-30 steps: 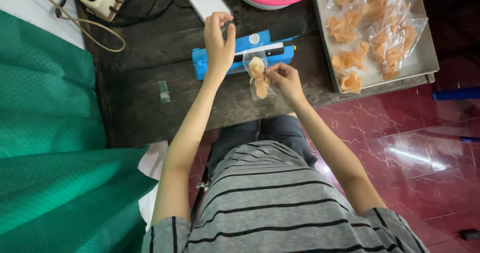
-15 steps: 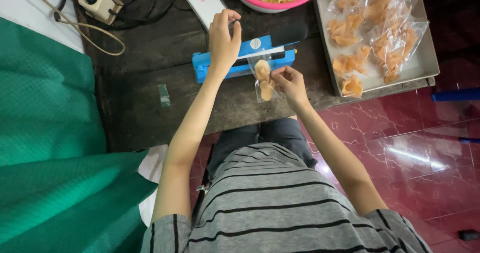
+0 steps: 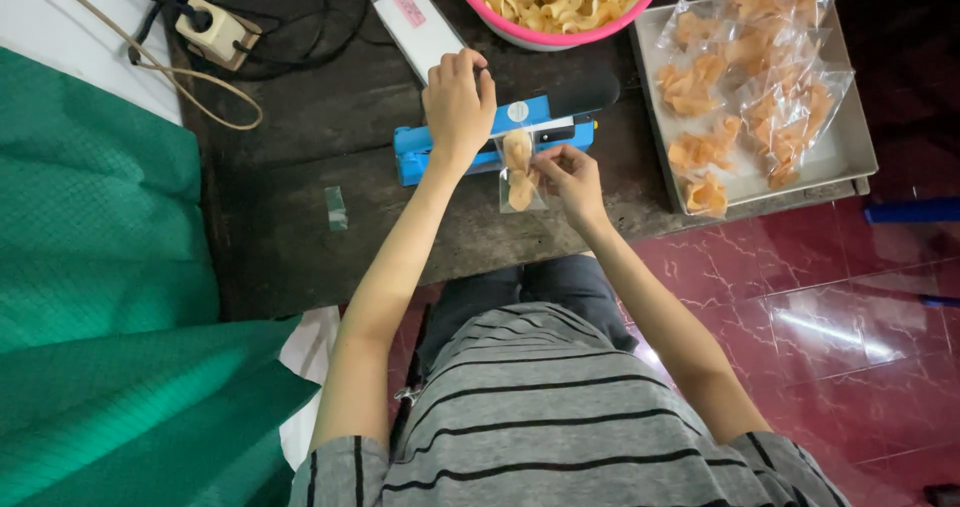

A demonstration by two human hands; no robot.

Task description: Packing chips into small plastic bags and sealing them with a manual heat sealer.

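Note:
A blue heat sealer (image 3: 520, 117) with a black handle lies across the dark wooden table (image 3: 300, 227). My left hand (image 3: 458, 102) rests on the sealer's arm and presses it down. A small clear bag of orange chips (image 3: 518, 170) has its top edge in the sealer's jaw. My right hand (image 3: 567, 177) pinches this bag at its right side, just in front of the sealer.
A pink bowl of chips (image 3: 556, 2) stands behind the sealer. A grey tray (image 3: 850, 132) with several filled bags sits at the right. A white flat box (image 3: 417, 29), a power strip (image 3: 217, 29) with cords and green cloth (image 3: 100, 267) lie to the left. Red tiled floor lies below.
My left hand has come down from above the sealer onto its arm, shutting it. The right hand has moved the bag's top into the jaw.

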